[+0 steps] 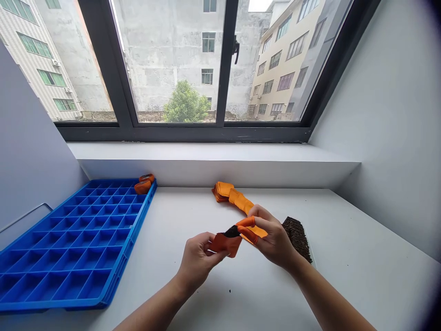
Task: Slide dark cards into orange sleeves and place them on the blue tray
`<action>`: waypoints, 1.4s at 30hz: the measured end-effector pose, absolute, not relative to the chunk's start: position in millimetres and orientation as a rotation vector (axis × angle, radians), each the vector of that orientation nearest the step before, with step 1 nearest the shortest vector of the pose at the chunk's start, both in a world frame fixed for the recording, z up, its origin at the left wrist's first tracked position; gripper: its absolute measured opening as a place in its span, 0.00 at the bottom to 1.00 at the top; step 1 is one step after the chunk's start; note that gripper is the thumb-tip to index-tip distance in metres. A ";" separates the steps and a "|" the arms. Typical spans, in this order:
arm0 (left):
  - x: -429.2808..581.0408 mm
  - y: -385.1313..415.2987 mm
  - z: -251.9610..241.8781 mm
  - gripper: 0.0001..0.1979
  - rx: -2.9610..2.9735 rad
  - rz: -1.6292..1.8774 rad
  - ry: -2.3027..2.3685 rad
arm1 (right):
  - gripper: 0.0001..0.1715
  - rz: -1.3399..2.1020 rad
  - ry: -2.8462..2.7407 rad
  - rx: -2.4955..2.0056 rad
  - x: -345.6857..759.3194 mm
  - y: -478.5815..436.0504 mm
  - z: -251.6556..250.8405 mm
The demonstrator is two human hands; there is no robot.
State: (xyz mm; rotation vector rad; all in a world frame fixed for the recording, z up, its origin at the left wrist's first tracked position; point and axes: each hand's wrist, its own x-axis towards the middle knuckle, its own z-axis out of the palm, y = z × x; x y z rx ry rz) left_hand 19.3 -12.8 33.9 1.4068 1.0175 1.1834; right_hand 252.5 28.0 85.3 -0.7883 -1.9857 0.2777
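Above the white table [165,220], my left hand [196,259] is closed on a small orange pouch [231,248], pinching it between thumb and fingers. A thin black piece [232,231] sticks out of the pouch's top edge. My right hand [275,239] pinches the black piece's upper right end; how deep the piece sits is hidden. Orange finger cots [247,222] cover the thumb and index finger of that hand. Behind it runs an overlapping row of flat orange pouches [241,201], partly covered by my right hand.
To the left lies a blue compartment tray [62,304], with orange pouches [143,186] in its far right corner. A stack of thin dark brown pieces [296,236] lies right of my right hand. The window sill [213,151] bounds the table's back. Small black specks [230,290] dot the table.
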 end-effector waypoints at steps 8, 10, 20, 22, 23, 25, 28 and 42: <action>18.2 -14.4 38.1 0.10 1.475 1.194 1.015 | 0.05 0.099 -2.127 -0.762 249.7 31.3 73.6; 18.2 -14.1 38.0 0.08 1.477 1.194 0.992 | 0.07 -0.001 -2.116 -0.724 249.4 32.6 71.2; 17.2 -13.7 39.4 0.10 1.461 1.211 0.989 | 0.05 -0.053 -2.079 -0.651 241.3 29.5 70.2; 17.5 -14.2 40.5 0.10 1.451 1.212 0.950 | 0.05 -0.023 -2.098 -0.666 239.4 28.0 69.4; 17.7 -14.3 40.6 0.09 1.449 1.214 0.932 | 0.05 -0.005 -2.108 -0.671 238.6 27.4 68.7; 18.0 -14.1 39.3 0.10 1.453 1.223 0.917 | 0.06 0.039 -2.118 -0.663 237.0 26.7 66.8; 17.9 -13.1 35.3 0.10 1.484 1.239 0.940 | 0.04 0.092 -2.129 -0.647 234.7 25.9 64.1; 15.7 -7.0 25.3 0.15 1.461 1.272 0.956 | 0.03 0.053 -2.192 -0.653 233.0 24.9 59.9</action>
